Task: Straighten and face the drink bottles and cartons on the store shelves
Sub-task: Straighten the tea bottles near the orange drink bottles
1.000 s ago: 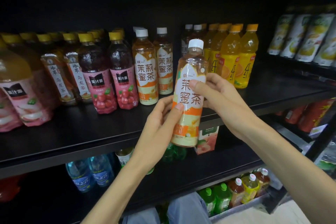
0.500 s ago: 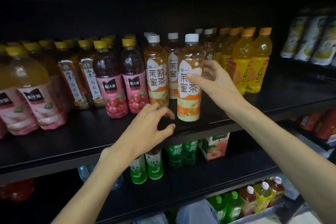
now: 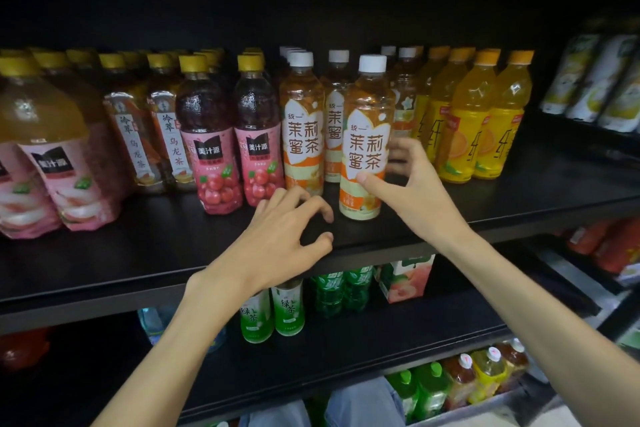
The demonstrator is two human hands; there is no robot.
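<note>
Jasmine tea bottle [image 3: 363, 149], white cap, orange-and-white label, stands upright on the black upper shelf [image 3: 138, 253], label facing out. It sits forward of its row: a second jasmine tea bottle [image 3: 302, 125] just to its left and slightly farther back, a third one [image 3: 335, 114] behind the gap between the two.

Right hand [image 3: 412, 191] at the jasmine tea bottle's right side. Thumb tip pressed on the lower label, fingers curved around toward the back; they look to be touching the bottle, though motion blur leaves that uncertain.

Left hand [image 3: 280, 236] left of and in front of the jasmine tea bottle, over the shelf's front edge. Fingers loosely curled, holding nothing, not touching the bottle.

Red berry juice bottles [image 3: 211, 149], yellow caps, farther left of the jasmine tea bottle. Orange drink bottles [image 3: 464, 128] to its right. Green tea bottles [image 3: 287, 308] one shelf below it.
</note>
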